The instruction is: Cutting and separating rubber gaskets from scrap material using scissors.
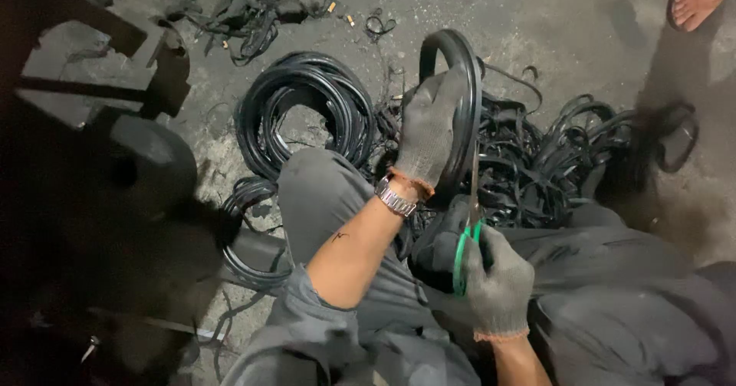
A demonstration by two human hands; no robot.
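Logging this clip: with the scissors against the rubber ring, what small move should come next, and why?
Probably close the scissors to cut on along the black rubber ring: the right hand grips the green handles, the blades lie against the ring's edge, and the left hand holds it upright.

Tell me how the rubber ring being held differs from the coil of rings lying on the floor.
The held rubber ring stands upright, gripped by the left hand; the coil of rings lies flat on the concrete floor, untouched. The held one is a single hoop; the coil is many hoops stacked together. Scissors in the right hand meet the held ring; nothing meets the coil. Both are black rubber and round.
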